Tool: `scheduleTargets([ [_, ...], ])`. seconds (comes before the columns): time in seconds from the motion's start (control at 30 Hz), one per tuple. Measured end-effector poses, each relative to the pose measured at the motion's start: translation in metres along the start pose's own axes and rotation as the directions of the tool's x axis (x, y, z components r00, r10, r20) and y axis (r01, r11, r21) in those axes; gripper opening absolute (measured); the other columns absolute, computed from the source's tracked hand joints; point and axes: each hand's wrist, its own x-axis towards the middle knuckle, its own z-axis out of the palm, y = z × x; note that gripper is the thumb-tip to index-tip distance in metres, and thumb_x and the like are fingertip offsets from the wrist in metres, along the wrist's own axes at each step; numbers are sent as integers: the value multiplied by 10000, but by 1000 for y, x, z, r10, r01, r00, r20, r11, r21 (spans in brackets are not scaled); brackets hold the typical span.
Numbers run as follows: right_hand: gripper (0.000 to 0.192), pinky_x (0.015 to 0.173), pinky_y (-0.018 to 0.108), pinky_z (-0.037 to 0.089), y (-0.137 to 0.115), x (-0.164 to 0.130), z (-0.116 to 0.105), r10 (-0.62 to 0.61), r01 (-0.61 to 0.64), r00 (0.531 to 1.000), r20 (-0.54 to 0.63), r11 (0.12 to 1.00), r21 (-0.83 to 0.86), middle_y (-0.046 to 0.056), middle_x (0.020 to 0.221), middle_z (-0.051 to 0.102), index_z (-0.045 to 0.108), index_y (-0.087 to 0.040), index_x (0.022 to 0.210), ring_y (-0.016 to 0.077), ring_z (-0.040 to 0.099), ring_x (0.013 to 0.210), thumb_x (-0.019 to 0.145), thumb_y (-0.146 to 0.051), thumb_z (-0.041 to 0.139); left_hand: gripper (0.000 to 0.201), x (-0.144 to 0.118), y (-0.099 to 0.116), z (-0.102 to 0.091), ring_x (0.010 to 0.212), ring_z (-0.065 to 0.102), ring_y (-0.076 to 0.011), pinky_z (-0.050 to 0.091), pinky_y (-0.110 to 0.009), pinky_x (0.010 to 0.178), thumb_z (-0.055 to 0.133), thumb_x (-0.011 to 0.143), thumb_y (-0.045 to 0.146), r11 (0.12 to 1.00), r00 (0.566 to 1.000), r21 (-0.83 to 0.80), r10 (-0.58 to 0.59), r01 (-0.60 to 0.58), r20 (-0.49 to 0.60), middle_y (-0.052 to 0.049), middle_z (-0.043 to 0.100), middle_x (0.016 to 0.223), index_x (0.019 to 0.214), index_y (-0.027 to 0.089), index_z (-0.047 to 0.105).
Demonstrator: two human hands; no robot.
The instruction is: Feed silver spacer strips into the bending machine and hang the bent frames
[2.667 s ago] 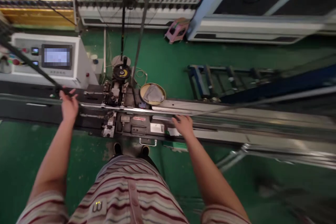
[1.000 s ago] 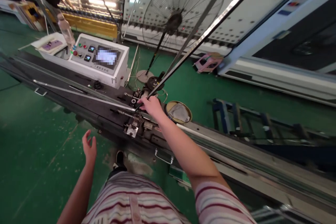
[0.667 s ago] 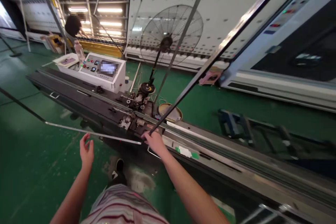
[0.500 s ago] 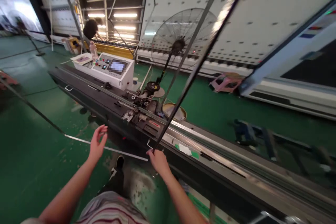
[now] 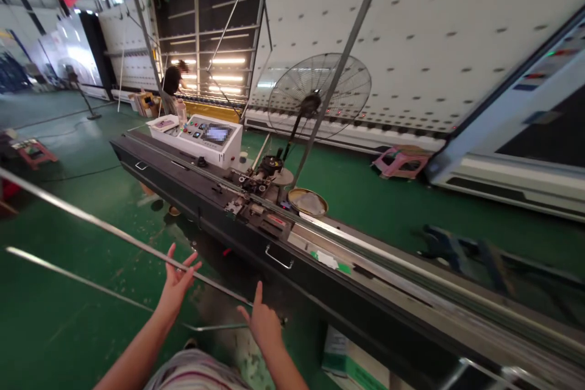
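My right hand (image 5: 261,324) is low in the middle, closed on the corner of a thin metal frame bar (image 5: 109,228), with its index finger raised. Two silvery bars run from that hand out to the left, low over the green floor. My left hand (image 5: 177,278) is open with its fingers spread, at the upper bar and not closed on it. Both hands are in front of the long black machine bench (image 5: 214,222).
On the bench are a white control console (image 5: 211,141), a bending head (image 5: 258,186) and a round tin dish (image 5: 309,202). A standing fan (image 5: 320,96), a pink stool (image 5: 398,162) and another person (image 5: 172,80) are behind. A cardboard box (image 5: 347,358) lies under the bench.
My right hand has pulled the frame corner off the bench and down towards me. The bars have swung to lie low on the left. My left hand has risen to the upper bar.
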Motion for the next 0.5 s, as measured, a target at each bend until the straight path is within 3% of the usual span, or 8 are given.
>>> scheduleTargets([
  [0.07,856,820,453,570,-13,-4,-4,-54,54,998,20,999,2,255,973,739,391,-35,1523,367,719,955,829,-463,652,1044,5,-1,-35,1166,663,-292,507,-483,1000,807,778,484,1000,994,-6,-21,20,-107,-149,629,1346,1532,433,87],
  [0.17,736,874,442,552,-21,-9,-24,-84,84,996,-6,991,105,227,1041,735,484,-114,1484,342,704,1004,862,-482,621,1001,11,13,-81,1149,672,-292,525,-477,955,814,767,463,1000,980,-22,16,-20,-197,-131,673,1277,1498,457,130],
  [0.23,628,923,445,533,-16,-9,-45,5,38,986,-166,966,257,200,1138,720,474,-161,1495,308,688,1057,956,-483,452,963,14,30,-104,1168,663,-295,517,-494,962,810,769,434,998,974,-11,55,-59,-218,-115,678,1269,1476,479,157],
  [0.3,621,1054,444,459,-4,-2,-64,170,43,893,-418,890,454,189,1337,634,511,-155,1458,285,589,1245,975,-521,377,933,17,49,-121,1200,644,-294,496,-526,990,798,777,397,995,972,28,104,-100,-213,-93,683,1263,1461,502,173],
  [0.37,632,1042,408,469,10,7,-75,363,78,807,-466,716,693,178,1313,650,609,-127,1328,254,601,1209,944,-582,395,891,21,66,-132,1230,625,-289,464,-568,1027,775,797,361,986,970,96,153,-137,-189,-63,688,1255,1451,527,193],
  [0.43,646,1024,383,478,18,15,-79,405,143,840,-360,475,868,174,1294,667,668,-126,1207,237,610,1202,893,-645,445,832,25,80,-140,1260,604,-278,404,-612,1079,750,820,333,976,970,157,178,-152,-164,-28,693,1248,1434,556,235],
  [0.5,666,1008,362,481,17,19,-80,297,189,919,-260,246,951,154,1273,686,657,-150,1234,217,622,1196,871,-676,469,809,27,91,-146,1290,581,-261,307,-641,1140,750,810,292,971,970,180,184,-155,-157,11,702,1238,1407,581,287],
])
